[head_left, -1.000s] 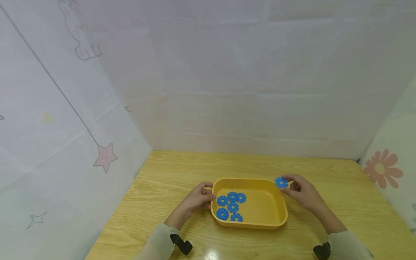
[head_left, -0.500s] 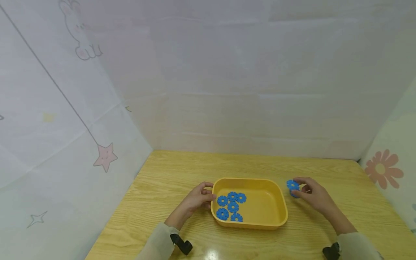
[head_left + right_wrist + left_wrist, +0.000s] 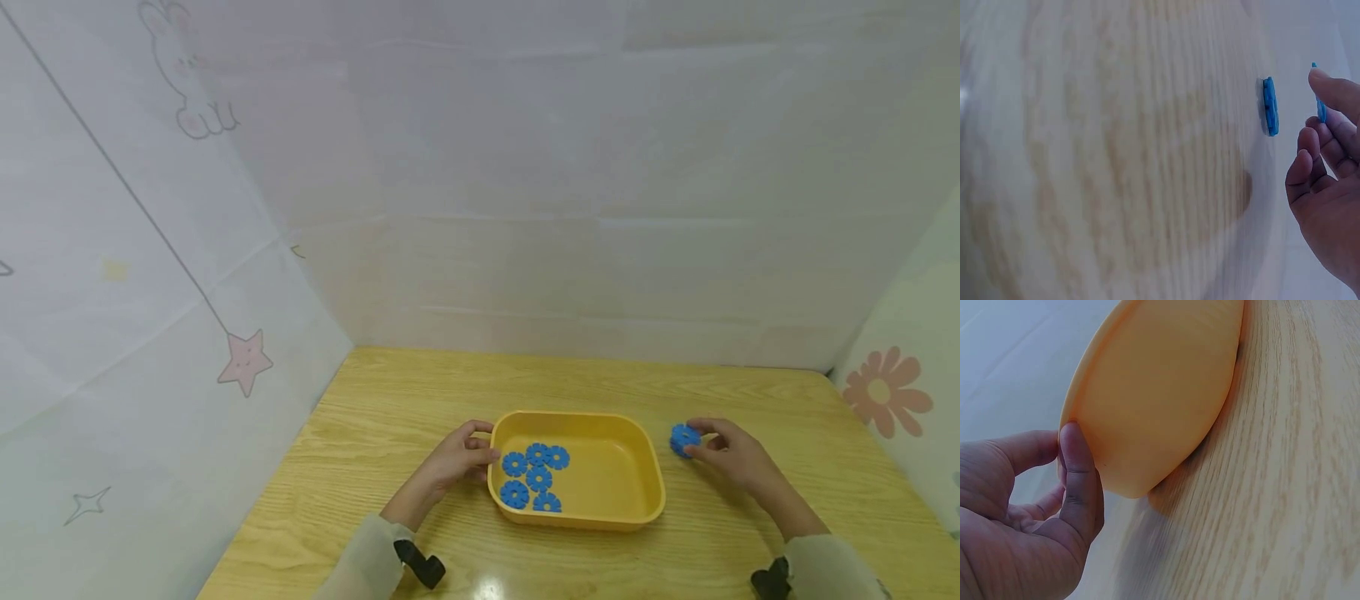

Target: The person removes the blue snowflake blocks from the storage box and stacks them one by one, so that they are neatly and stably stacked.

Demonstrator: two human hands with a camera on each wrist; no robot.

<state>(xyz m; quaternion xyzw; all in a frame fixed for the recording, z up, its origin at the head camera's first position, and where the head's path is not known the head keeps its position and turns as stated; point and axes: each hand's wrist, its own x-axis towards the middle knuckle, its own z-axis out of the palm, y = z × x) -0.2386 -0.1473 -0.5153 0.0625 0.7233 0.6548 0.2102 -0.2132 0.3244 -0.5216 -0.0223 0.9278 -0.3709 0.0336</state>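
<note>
My left hand [image 3: 452,460] pinches the left rim of a yellow tray [image 3: 609,479] between thumb and fingers; the left wrist view has the thumb on one side of that rim. Inside the tray, several blue flower-shaped discs [image 3: 538,478] lie toward its left side. To the right of the tray, my right hand [image 3: 735,457] pinches one more blue flower-shaped disc [image 3: 686,433] by its edge. Below that disc, a low stack of blue discs [image 3: 1270,106] sits on the table. The right wrist view shows a gap between the held disc [image 3: 1321,111] and the stack.
The wooden table [image 3: 420,383] carries the tray and the stack. Pale printed sheets [image 3: 525,208] stand behind it and along both sides. A dark strap [image 3: 420,564] is on the left sleeve, another [image 3: 772,579] on the right.
My right hand has moved right and slightly down with its disc, from the tray's right rim to over the stack. My left hand and the tray have stayed in place.
</note>
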